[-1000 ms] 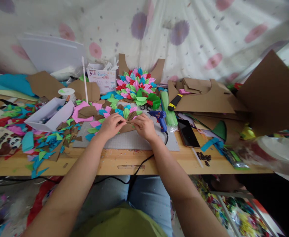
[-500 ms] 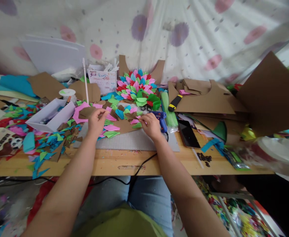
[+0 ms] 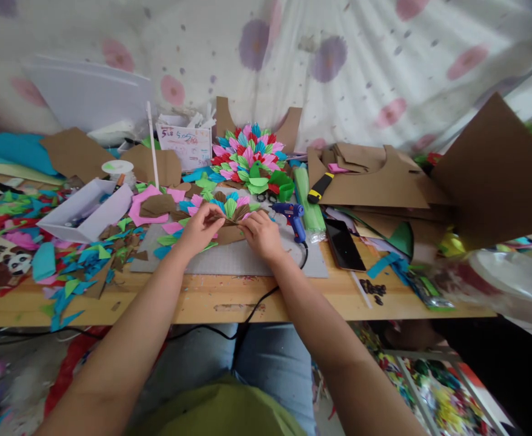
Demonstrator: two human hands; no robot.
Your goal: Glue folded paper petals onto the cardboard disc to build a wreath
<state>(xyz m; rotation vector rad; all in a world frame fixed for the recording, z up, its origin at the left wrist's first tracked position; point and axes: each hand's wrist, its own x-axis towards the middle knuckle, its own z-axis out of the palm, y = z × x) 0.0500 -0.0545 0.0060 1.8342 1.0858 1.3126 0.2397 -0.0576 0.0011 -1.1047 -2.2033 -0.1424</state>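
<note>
My left hand (image 3: 199,228) and my right hand (image 3: 261,233) meet over a half-built paper fan piece (image 3: 223,209) of brown, blue, pink and green folded petals on a brown card base. Both hands pinch a small brown folded petal (image 3: 230,221) at the piece's near edge, fingers curled. The piece lies on a grey cutting mat (image 3: 248,259). A blue glue gun (image 3: 294,216) rests just right of my right hand, its black cord running off the table's front edge.
A finished multicolour paper flower (image 3: 249,158) stands behind. A white box (image 3: 85,210) and many loose paper petals lie at left. A phone (image 3: 344,243), a utility knife (image 3: 318,188) and cardboard sheets (image 3: 384,181) lie at right. The wooden table edge (image 3: 229,303) is near.
Half a second ago my left hand was out at the left by the brown scraps. It has come back to the centre and both hands now pinch a brown petal.
</note>
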